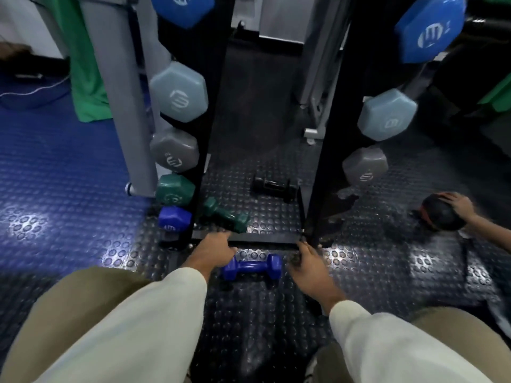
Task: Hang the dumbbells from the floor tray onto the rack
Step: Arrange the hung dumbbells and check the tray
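Hands low at the tray's front edge, blue dumbbell on the floor between them.

Rack (206, 134): black uprights. Left side carries five hex heads, top down: bright blue, pale blue, grey, green, small blue. Right side shows three: bright blue, pale blue, grey. All smooth vinyl-coated. Tray (249, 239), floor of studded black rubber, holds two: green dumbbell (225, 215) at the front left corner, black dumbbell (273, 186) toward the back right. Left hand (211, 251) at the front edge just by the green one, fingers loosely curled, gripping nothing. Blue dumbbell (251, 268) lies outside the tray, just before its front edge. Right hand (308, 265) near the front right corner, fingers blurred; grip cannot be told. Far right, another person's hand (457, 207) rests on a dark ball (439, 217).
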A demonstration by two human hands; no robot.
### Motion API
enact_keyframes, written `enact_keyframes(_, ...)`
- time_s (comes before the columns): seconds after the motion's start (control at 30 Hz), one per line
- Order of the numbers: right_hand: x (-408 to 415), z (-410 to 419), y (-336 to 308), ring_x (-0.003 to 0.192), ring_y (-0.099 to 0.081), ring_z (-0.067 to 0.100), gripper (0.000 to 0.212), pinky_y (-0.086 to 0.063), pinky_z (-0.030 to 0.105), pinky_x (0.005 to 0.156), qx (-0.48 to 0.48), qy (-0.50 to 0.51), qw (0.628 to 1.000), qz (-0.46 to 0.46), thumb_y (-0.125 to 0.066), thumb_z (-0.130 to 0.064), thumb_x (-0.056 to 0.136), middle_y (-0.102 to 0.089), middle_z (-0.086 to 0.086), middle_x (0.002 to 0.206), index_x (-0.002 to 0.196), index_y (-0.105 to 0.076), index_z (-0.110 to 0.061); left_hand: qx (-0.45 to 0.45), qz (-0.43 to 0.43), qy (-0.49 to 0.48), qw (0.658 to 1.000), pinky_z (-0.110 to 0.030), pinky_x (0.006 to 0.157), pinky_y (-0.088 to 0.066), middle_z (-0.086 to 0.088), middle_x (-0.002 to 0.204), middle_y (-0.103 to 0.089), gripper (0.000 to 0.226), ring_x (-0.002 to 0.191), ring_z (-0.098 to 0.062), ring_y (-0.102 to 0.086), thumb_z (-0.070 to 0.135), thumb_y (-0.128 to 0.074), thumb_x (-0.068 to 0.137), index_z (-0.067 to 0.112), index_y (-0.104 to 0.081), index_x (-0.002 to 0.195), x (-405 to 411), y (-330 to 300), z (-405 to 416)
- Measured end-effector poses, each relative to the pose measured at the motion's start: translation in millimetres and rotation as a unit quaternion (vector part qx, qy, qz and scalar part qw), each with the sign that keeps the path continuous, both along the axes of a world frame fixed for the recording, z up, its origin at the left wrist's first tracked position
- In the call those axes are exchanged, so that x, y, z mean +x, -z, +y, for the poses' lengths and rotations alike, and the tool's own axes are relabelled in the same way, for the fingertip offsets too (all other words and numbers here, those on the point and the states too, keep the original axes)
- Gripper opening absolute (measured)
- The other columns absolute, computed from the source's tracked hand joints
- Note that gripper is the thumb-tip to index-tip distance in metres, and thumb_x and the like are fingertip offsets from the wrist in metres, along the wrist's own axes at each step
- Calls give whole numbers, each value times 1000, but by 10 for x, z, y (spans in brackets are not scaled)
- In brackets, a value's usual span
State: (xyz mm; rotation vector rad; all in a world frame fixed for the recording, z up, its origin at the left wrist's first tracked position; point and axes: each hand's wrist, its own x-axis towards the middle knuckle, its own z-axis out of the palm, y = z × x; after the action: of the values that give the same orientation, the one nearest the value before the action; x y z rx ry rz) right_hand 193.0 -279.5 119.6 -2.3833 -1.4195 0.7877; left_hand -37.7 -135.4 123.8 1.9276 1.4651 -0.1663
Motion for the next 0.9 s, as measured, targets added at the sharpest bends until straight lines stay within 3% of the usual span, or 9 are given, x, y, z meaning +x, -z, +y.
enact_keyframes(0.07, 24, 74, 219, 142, -47, 27, 64, -40, 40, 118, -40, -2, 999, 26, -66, -36, 95, -44, 5, 158, 153, -44, -20, -23, 6, -3, 1000, -36, 114, -42, -12, 154, -52, 62, 139, -31, -51, 43, -63, 98, 21, -47, 154, 18, 213, 39)
enact_keyframes(0.17, 0, 232, 512, 131, -53, 28, 48, -43, 37, 111, -84, -4, 995, 55, -68, -29, 91, -57, 6, 139, 137, -55, -22, -66, 21, -22, 997, -34, 121, -33, -13, 163, -40, 74, 149, -30, -39, 41, -64, 98, 15, -35, 161, 90, 506, 88)
enact_keyframes(0.3, -50, 466, 890, 126, -56, 32, 60, -44, 36, 109, -104, 12, 992, 66, -75, -28, 87, -59, 10, 134, 141, -52, -17, -92, 20, -43, 995, -33, 120, -32, -15, 164, -37, 83, 149, -32, -39, 39, -70, 96, 17, -27, 164, 203, 844, 127)
enact_keyframes(0.4, -45, 648, 1113, 120, -59, 34, 58, -48, 40, 107, -105, 25, 992, 67, -74, -25, 88, -59, 13, 136, 142, -52, -18, -100, 23, -63, 993, -34, 114, -39, -15, 156, -47, 75, 142, -34, -48, 37, -70, 97, 21, -34, 161, 275, 1075, 133)
enact_keyframes(0.53, -54, 865, 1287, 118, -62, 34, 47, -50, 39, 102, -106, 41, 993, 37, -69, -29, 93, -58, 12, 135, 137, -56, -18, -79, 17, -102, 991, -39, 116, -41, -16, 154, -49, 74, 139, -35, -50, 42, -67, 96, 22, -36, 160, 364, 1322, 244)
enact_keyframes(0.67, -144, 1114, 1375, 113, -63, 34, 40, -54, 43, 98, -71, 65, 995, -5, -62, -34, 95, -60, 10, 129, 131, -58, -17, -29, 9, -171, 985, -45, 108, -50, -11, 144, -59, 55, 130, -34, -58, 42, -65, 97, 25, -54, 148, 378, 1403, 561)
enact_keyframes(0.8, -226, 1534, 1470, 113, -64, 31, 44, -54, 41, 99, -25, 57, 998, 24, -62, -34, 97, -64, 11, 128, 137, -58, -17, 21, -33, -205, 978, -40, 102, -52, -11, 137, -65, 49, 125, -32, -60, 44, -67, 97, 18, -63, 138, 432, 1377, 1033)
enact_keyframes(0.9, -295, 1887, 1539, 123, -57, 28, 46, -46, 37, 105, 13, 29, 998, 62, -66, -26, 97, -58, 10, 133, 139, -55, -11, 45, -72, -224, 971, -39, 108, -44, -14, 143, -57, 55, 131, -32, -54, 38, -68, 98, 13, -56, 146, 520, 1381, 1370)
